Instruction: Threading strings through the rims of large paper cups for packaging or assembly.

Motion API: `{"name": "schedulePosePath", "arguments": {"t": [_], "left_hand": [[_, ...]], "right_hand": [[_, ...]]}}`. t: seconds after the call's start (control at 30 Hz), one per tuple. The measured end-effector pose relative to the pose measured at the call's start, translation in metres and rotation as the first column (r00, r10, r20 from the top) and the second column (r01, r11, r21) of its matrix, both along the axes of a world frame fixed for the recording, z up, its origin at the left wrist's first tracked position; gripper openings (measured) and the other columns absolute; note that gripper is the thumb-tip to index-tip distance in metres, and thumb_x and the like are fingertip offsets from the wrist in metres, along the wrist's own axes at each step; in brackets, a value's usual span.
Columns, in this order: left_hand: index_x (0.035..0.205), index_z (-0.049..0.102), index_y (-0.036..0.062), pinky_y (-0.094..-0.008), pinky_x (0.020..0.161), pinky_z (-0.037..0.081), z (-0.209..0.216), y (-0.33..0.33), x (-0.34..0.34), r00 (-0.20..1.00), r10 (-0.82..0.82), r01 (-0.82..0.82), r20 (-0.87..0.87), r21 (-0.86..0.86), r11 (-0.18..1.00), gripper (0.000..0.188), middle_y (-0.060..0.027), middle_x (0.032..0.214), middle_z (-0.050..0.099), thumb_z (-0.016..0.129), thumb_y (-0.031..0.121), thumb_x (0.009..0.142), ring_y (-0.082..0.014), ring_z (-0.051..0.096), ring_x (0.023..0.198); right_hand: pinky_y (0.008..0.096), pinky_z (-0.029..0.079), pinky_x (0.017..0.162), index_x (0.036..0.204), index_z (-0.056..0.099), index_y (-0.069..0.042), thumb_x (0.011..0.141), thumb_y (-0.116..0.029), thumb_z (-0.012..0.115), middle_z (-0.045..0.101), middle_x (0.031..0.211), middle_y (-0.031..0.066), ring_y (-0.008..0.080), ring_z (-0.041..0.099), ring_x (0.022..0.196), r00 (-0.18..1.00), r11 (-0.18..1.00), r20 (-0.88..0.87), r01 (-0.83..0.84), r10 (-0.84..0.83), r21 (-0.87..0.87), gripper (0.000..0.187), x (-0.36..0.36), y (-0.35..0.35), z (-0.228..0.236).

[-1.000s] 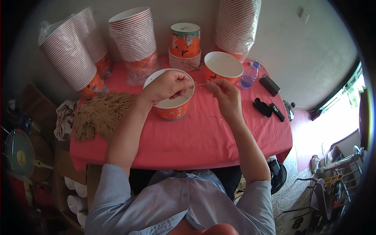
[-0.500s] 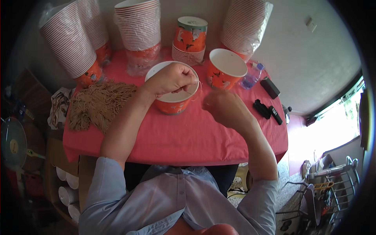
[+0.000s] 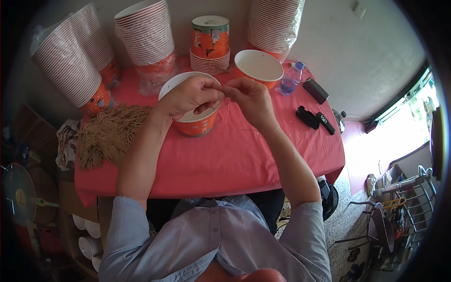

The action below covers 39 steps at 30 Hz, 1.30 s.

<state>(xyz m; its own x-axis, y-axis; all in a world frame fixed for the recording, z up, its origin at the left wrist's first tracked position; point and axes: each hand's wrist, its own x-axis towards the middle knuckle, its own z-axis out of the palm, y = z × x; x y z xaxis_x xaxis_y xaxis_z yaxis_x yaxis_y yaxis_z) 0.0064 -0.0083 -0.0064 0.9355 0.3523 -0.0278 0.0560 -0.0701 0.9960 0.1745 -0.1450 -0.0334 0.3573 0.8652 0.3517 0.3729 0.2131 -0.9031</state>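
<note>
My left hand [image 3: 193, 96] hovers over the rim of an orange paper bucket [image 3: 195, 127] with a white inside. Its fingers are pinched on a thin string [image 3: 226, 109], which dangles in a small loop beside the bucket. Fingertip to fingertip with it is my right hand [image 3: 250, 97], pinching at the same string. The exact grip point is hidden by the fingers. To the left of my left forearm lies a tangled heap of brown cord [image 3: 110, 134]. A second orange bucket [image 3: 258, 66] stands upright behind my right hand.
Tall wrapped stacks of paper buckets [image 3: 148, 37] line the wall, with an upturned bucket [image 3: 210, 40] on a shorter stack. At right are a plastic bottle [image 3: 290, 79], a black box [image 3: 315, 90] and black handheld items [image 3: 307, 117]. A red cloth [image 3: 211, 176] covers the table.
My right hand has moved up and left to meet my left hand at the string. The view has shifted slightly, so the table items appear displaced.
</note>
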Motion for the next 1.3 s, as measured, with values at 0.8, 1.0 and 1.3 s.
{"name": "schedulePosePath", "arguments": {"t": [0.8, 1.0, 1.3], "left_hand": [[0.088, 0.069, 0.0045, -0.0219, 0.050, 0.035, 0.000, -0.006, -0.003, 0.988, 0.145, -0.139, -0.048, 0.111, 0.984, 0.024, 0.0044, 0.071, 0.055, 0.059, 0.021, 0.102, -0.0012, 0.045, 0.059], [0.081, 0.067, 0.0011, -0.0253, 0.067, 0.045, 0.003, -0.010, -0.002, 0.987, 0.137, -0.110, -0.079, 0.279, 0.954, 0.027, 0.0017, 0.078, 0.063, 0.058, 0.020, 0.099, -0.0053, 0.055, 0.074], [0.081, 0.066, 0.0007, -0.0268, 0.072, 0.047, 0.003, -0.006, -0.006, 0.994, -0.022, 0.054, -0.104, 0.319, 0.946, 0.022, 0.0013, 0.076, 0.062, 0.058, 0.015, 0.096, -0.0068, 0.056, 0.075]], "right_hand": [[0.0299, 0.057, 0.076, 0.104, 0.075, -0.002, 0.093, -0.011, 0.076, 0.078, 0.093, 0.0078, 0.0147, 0.072, 0.080, 0.986, 0.986, 0.122, 0.098, -0.114, 0.132, 0.014, -0.014, -0.017, -0.021], [0.0296, 0.058, 0.076, 0.105, 0.073, -0.001, 0.092, -0.004, 0.076, 0.077, 0.092, 0.0057, 0.0136, 0.073, 0.082, 0.955, 0.944, 0.196, 0.161, -0.222, 0.286, 0.013, -0.019, -0.019, -0.025], [0.0306, 0.059, 0.076, 0.104, 0.066, -0.003, 0.091, -0.003, 0.078, 0.075, 0.090, 0.0053, 0.0143, 0.074, 0.082, 0.959, 0.941, 0.170, 0.172, -0.228, 0.291, 0.017, -0.017, -0.015, -0.028]]}}
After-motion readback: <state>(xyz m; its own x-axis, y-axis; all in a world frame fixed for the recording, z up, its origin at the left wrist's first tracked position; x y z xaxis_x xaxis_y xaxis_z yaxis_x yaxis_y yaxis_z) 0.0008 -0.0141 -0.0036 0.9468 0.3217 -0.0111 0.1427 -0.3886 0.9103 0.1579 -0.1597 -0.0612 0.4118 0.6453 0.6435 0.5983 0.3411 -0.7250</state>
